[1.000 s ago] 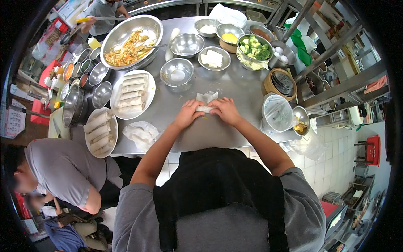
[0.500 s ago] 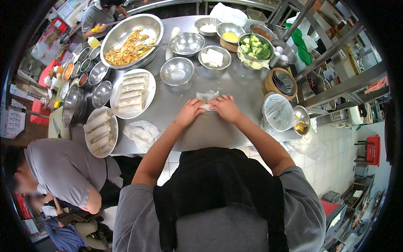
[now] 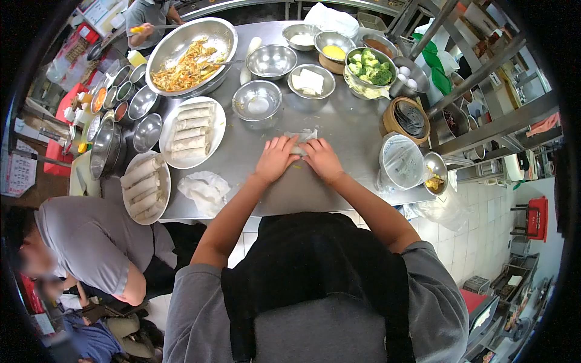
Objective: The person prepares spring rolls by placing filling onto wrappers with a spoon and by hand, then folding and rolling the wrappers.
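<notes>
On the steel table point(image 3: 348, 124) in front of me lies a partly rolled spring roll point(image 3: 297, 149), largely covered by my fingers. A loose flap of its thin white wrapper point(image 3: 307, 134) spreads out beyond my fingertips. My left hand point(image 3: 277, 159) presses on the roll's left part with fingers bent over it. From the other side, my right hand point(image 3: 322, 158) holds its right part, the two thumbs close together. Finished spring rolls point(image 3: 192, 130) lie in a row on a white oval plate to the left, and more rolls point(image 3: 143, 187) fill a second plate nearer me.
A large steel bowl point(image 3: 232, 37) of shredded vegetable filling stands at back left. Small bowls, broccoli point(image 3: 370, 68) and eggs point(image 3: 407, 77) line the back. A lined tub point(image 3: 402, 162) sits right; crumpled white wrapping point(image 3: 204, 192) lies left. A co-worker point(image 3: 100, 242) leans in at left.
My hands have drawn slightly closer together over the roll, and less of the wrapper shows beyond them. At the back left, the other person's hand has shifted.
</notes>
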Demonstrator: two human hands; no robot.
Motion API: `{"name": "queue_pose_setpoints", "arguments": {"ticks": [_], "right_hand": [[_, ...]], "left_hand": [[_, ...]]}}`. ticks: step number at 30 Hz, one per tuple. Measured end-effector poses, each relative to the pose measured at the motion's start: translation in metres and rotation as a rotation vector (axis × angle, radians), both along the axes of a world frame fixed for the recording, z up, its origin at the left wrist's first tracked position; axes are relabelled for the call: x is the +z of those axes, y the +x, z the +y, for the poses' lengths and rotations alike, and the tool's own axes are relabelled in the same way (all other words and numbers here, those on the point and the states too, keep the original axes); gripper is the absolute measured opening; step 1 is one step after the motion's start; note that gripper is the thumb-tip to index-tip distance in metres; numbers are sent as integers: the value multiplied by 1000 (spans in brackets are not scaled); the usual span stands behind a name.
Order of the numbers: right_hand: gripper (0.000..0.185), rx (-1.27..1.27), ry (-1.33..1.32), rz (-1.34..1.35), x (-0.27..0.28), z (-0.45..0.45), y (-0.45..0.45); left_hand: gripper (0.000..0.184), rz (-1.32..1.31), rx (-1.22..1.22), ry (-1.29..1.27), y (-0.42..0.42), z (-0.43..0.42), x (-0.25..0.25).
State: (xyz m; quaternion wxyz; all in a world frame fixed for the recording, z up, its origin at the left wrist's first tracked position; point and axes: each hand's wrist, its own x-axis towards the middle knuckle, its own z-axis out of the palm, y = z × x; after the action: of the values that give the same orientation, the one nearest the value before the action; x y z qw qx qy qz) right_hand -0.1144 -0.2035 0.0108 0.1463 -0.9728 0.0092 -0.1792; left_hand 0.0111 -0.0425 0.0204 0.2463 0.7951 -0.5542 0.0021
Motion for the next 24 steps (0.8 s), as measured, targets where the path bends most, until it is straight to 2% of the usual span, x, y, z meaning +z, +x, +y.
{"name": "queue_pose_setpoints", "arguments": {"ticks": [5,8,11,14,17,20,24], "right_hand": [[39,4,107,20,5,-3,1],[27,41,411,64,9,-22,8],[21,-227,615,-87,9,-38,19],[23,-416,650,0,-17,-61,38],[32,-507,621,173,-10,-58,58],[36,-493,836,381,-16,-61,72],[34,-222,1071,381,0,-64,66]], "left_hand": [[46,-19,-23,-67,-1,1,-13],[44,19,-15,-71,-1,0,-13],[42,45,1,-63,-4,-1,-9],[42,55,27,-63,-5,-2,-14],[42,48,36,-44,-7,-2,-14],[41,59,30,-33,-8,-1,-12],[41,41,42,-61,-9,0,-12]]}}
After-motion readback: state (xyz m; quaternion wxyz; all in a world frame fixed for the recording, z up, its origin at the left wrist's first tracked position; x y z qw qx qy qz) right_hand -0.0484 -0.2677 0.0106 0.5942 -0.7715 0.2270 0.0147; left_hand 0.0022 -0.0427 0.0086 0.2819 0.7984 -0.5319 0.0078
